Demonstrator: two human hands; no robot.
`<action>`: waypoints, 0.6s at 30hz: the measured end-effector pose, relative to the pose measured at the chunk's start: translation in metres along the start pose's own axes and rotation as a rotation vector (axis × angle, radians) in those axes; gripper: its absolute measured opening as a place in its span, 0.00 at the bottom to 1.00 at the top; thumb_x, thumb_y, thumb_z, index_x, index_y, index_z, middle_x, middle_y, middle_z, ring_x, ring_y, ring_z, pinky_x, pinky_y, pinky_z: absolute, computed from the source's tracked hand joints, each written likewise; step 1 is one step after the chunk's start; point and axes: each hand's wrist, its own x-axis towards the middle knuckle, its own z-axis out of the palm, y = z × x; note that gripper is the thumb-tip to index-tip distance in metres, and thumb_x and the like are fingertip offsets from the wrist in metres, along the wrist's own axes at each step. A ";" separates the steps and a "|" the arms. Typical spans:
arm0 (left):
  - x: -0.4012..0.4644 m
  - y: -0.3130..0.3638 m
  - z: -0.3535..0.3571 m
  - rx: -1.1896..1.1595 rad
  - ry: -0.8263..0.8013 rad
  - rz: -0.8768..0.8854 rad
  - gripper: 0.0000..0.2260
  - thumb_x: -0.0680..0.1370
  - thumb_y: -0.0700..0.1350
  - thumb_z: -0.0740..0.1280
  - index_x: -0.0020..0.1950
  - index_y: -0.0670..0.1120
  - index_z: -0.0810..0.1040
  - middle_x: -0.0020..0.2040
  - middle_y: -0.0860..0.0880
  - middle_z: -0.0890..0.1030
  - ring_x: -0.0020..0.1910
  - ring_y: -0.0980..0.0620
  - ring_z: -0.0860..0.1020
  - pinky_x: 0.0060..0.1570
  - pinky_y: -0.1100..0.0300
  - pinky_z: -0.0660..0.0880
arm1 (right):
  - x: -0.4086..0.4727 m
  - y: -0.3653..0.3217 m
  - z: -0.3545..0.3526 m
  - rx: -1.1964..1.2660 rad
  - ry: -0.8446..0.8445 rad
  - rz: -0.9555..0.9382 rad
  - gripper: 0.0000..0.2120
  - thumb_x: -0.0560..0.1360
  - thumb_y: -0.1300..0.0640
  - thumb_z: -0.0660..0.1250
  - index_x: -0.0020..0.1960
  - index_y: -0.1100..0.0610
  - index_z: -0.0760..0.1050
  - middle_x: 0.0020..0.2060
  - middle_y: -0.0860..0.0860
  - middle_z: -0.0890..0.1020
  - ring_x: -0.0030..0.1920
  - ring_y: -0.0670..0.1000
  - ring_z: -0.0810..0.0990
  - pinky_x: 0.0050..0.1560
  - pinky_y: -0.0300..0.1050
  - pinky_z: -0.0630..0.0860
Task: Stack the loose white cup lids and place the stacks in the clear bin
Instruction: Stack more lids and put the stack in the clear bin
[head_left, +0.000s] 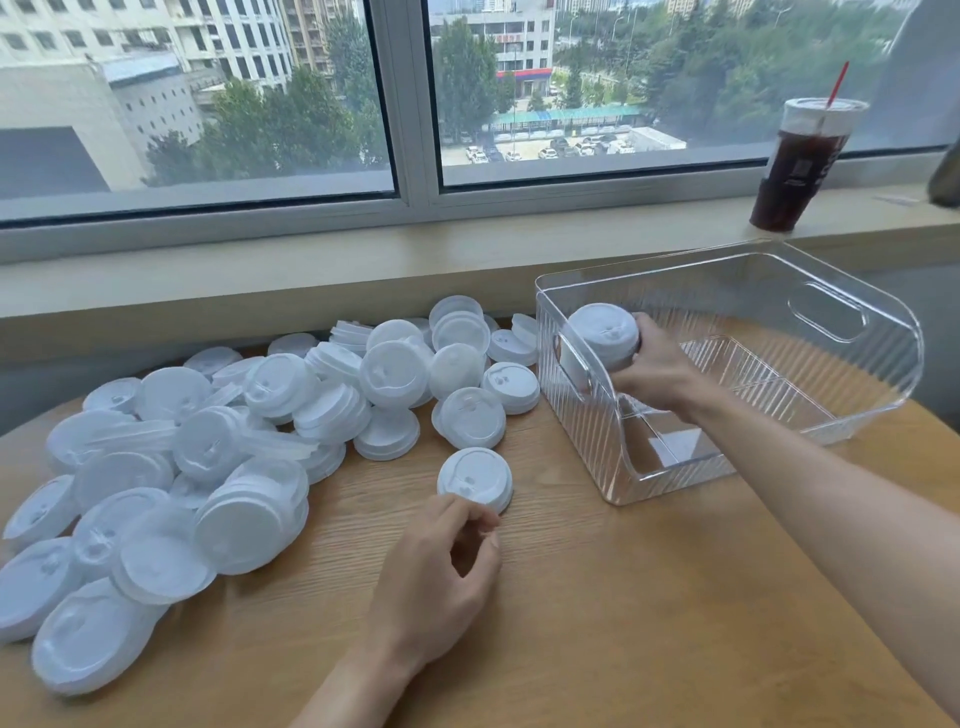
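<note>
A big heap of loose white cup lids covers the left half of the wooden table. One small stack of lids stands apart near the table's middle. My left hand rests on the table just below it, fingers loosely curled, holding nothing. My right hand grips a stack of lids inside the clear bin, at the bin's left end. The bin's ribbed floor looks otherwise bare.
An iced dark drink with a red straw stands on the window sill behind the bin. The sill runs along the table's far edge. Bare wooden table lies in front of me.
</note>
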 end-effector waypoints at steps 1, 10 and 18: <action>0.000 0.000 0.000 -0.003 -0.002 -0.003 0.03 0.76 0.50 0.71 0.48 0.57 0.80 0.49 0.62 0.79 0.50 0.57 0.78 0.48 0.69 0.72 | 0.005 0.001 0.004 -0.026 -0.035 0.009 0.39 0.61 0.60 0.87 0.65 0.50 0.70 0.54 0.46 0.81 0.55 0.47 0.81 0.51 0.42 0.79; 0.002 0.001 -0.002 -0.001 -0.024 0.018 0.03 0.76 0.51 0.70 0.49 0.57 0.81 0.48 0.61 0.80 0.49 0.55 0.79 0.49 0.68 0.73 | 0.023 0.006 0.021 -0.065 -0.077 0.071 0.36 0.64 0.55 0.86 0.65 0.48 0.69 0.54 0.44 0.80 0.56 0.47 0.79 0.46 0.37 0.74; 0.002 0.001 -0.001 0.014 -0.023 0.015 0.03 0.75 0.51 0.71 0.48 0.57 0.81 0.46 0.61 0.79 0.51 0.57 0.78 0.49 0.70 0.71 | 0.009 0.001 0.044 -0.101 0.079 0.106 0.40 0.65 0.51 0.85 0.71 0.51 0.68 0.57 0.46 0.77 0.59 0.50 0.76 0.56 0.44 0.71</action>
